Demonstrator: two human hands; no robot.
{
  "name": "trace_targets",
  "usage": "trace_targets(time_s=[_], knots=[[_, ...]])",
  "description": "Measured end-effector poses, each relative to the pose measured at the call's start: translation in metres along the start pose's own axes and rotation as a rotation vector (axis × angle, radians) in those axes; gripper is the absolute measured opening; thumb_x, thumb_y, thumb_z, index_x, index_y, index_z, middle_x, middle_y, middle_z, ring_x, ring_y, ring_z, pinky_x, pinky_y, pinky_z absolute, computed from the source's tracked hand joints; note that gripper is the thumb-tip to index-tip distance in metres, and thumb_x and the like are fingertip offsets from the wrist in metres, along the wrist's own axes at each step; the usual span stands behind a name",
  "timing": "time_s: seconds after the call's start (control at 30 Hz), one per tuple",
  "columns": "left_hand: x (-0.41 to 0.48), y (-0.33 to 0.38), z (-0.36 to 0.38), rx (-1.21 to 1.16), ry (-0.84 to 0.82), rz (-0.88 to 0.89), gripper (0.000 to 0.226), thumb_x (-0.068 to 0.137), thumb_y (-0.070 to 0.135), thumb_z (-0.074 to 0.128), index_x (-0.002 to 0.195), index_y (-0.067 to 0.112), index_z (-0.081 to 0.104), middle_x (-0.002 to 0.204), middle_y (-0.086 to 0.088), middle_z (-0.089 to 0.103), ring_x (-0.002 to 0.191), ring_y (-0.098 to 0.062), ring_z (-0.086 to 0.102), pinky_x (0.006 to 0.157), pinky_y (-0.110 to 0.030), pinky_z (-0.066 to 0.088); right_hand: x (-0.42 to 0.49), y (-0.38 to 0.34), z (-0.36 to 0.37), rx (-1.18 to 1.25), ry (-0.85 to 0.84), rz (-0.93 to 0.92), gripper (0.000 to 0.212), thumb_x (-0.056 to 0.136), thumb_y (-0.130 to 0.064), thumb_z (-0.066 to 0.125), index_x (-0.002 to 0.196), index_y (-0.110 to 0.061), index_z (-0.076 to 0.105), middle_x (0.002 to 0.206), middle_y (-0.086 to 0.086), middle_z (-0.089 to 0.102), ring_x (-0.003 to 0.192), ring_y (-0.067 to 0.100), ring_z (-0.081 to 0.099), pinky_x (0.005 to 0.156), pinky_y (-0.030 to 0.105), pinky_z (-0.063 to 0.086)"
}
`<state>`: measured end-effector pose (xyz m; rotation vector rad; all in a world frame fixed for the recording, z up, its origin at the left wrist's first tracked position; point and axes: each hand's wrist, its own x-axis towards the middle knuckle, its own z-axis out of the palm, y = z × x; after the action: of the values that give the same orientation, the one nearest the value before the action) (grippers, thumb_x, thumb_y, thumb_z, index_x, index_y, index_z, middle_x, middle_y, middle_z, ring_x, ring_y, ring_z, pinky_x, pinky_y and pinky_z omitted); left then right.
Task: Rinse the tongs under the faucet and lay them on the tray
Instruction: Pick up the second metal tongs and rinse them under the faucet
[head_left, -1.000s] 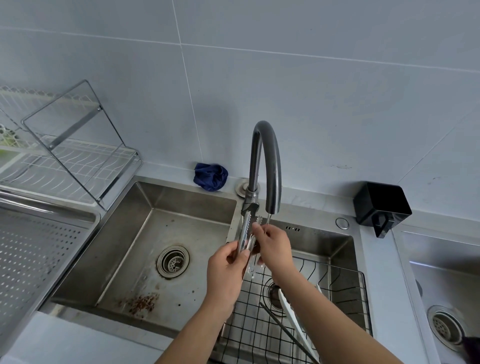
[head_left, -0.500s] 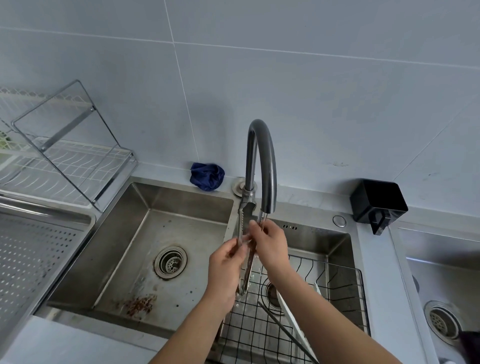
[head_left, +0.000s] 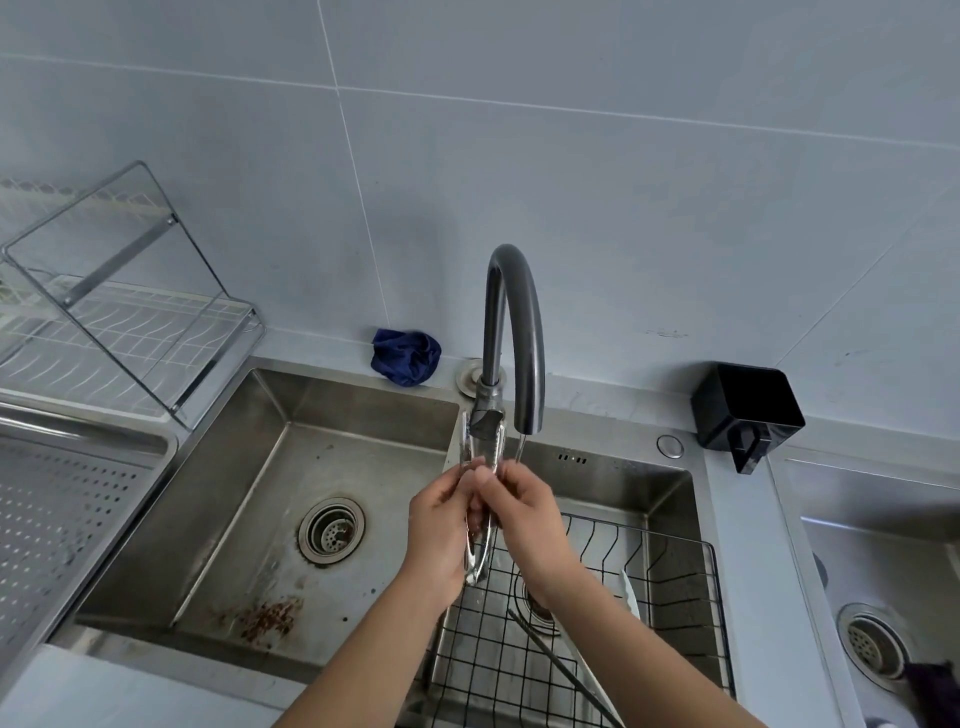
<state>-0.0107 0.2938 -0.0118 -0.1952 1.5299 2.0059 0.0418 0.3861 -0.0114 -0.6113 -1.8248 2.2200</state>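
Both the left hand (head_left: 441, 525) and right hand (head_left: 524, 509) clasp the tongs (head_left: 477, 558) (blurred) near the faucet (head_left: 524, 322).

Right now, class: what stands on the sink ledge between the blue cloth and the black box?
In the head view, the faucet stands between the blue cloth and the black box.

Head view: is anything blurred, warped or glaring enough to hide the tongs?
Head view: the tongs are smeared by motion blur between the left hand and right hand; wide-angle distortion skews the wall tiles; lighting is soft and even, with only a mild sheen on the faucet.
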Motion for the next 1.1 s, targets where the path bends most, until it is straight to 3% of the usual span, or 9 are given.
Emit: trace_targets(time_s=[0.3,0.37,0.43,0.53,0.63,0.73,0.83,0.97,1.1], knots=[[0.010,0.003,0.006,-0.073,-0.038,-0.096,0.022,0.100,0.017,0.057,0.110,0.008,0.075,0.084,-0.014,0.072,0.074,-0.026,0.070,0.067,-0.040,0.059,-0.018,0.011,-0.030,-0.608,-0.163,-0.020,0.007,0.094,-0.026,0.069,0.097,-0.032,0.071,0.093,-0.015,0.074,0.085,0.004,0.067,0.081,0.025,0.055],[0.011,0.001,0.005,-0.034,-0.070,-0.113,0.023,0.101,0.012,0.055,0.109,0.014,0.076,0.081,-0.013,0.073,0.073,-0.028,0.071,0.069,-0.043,0.059,-0.021,0.008,-0.037,-0.412,-0.150,0.016,0.006,0.088,-0.027,0.072,0.094,-0.030,0.073,0.099,-0.020,0.075,0.085,0.003,0.068,0.077,0.022,0.054],[0.012,0.001,0.005,0.012,-0.095,-0.127,0.022,0.100,0.010,0.055,0.112,0.014,0.074,0.083,-0.016,0.074,0.074,-0.029,0.070,0.069,-0.042,0.058,-0.020,0.008,-0.044,-0.176,0.041,0.069,0.006,0.088,-0.023,0.070,0.088,-0.019,0.074,0.095,-0.004,0.078,0.081,0.013,0.070,0.071,0.027,0.058],[0.010,0.001,0.008,0.049,-0.116,-0.152,0.018,0.099,0.014,0.057,0.109,0.007,0.071,0.075,-0.016,0.068,0.060,-0.026,0.062,0.055,-0.035,0.052,-0.017,0.012,-0.044,-0.248,0.293,0.067,0.003,0.098,-0.021,0.066,0.096,-0.020,0.069,0.086,0.003,0.072,0.081,0.018,0.068,0.070,0.031,0.060],[0.005,0.000,0.010,0.100,-0.157,-0.224,0.026,0.101,0.020,0.055,0.089,0.010,0.075,0.068,-0.013,0.063,0.048,-0.020,0.055,0.043,-0.029,0.044,-0.010,0.012,-0.036,-0.204,0.096,0.123,0.018,0.104,-0.029,0.059,0.121,-0.024,0.066,0.097,-0.003,0.073,0.088,0.014,0.071,0.078,0.029,0.061],[0.001,0.000,0.010,0.191,-0.209,-0.311,0.043,0.102,0.027,0.049,0.070,0.011,0.072,0.059,-0.012,0.060,0.043,-0.019,0.052,0.038,-0.026,0.040,-0.003,0.008,-0.028,-0.041,0.011,0.163,0.023,0.105,-0.031,0.057,0.105,-0.013,0.071,0.069,0.001,0.065,0.053,0.012,0.059,0.052,0.023,0.050],[-0.001,-0.001,0.007,0.171,-0.240,-0.356,0.041,0.102,0.029,0.046,0.078,0.005,0.069,0.063,-0.014,0.065,0.046,-0.022,0.055,0.041,-0.027,0.042,0.006,0.003,-0.021,-0.043,0.143,0.199,0.028,0.102,-0.023,0.062,0.087,0.000,0.068,0.056,0.002,0.059,0.039,0.010,0.050,0.038,0.021,0.039],[-0.004,-0.006,-0.009,-0.050,-0.443,-0.321,0.068,0.100,0.064,0.037,0.117,0.008,0.071,0.091,-0.017,0.070,0.076,-0.032,0.065,0.067,-0.040,0.054,0.020,0.002,-0.019,-0.340,0.269,0.152,0.041,0.097,-0.029,0.068,0.060,-0.017,0.056,0.045,-0.008,0.051,0.039,0.010,0.044,0.047,0.026,0.037],[-0.015,-0.012,-0.026,0.096,-0.401,-0.149,0.053,0.085,0.050,0.070,0.119,0.009,0.066,0.105,-0.019,0.069,0.085,-0.032,0.066,0.070,-0.041,0.054,0.018,-0.001,-0.015,-0.384,0.161,0.123,0.036,0.098,-0.030,0.068,0.064,-0.019,0.061,0.048,-0.005,0.055,0.045,0.013,0.052,0.051,0.035,0.048]])
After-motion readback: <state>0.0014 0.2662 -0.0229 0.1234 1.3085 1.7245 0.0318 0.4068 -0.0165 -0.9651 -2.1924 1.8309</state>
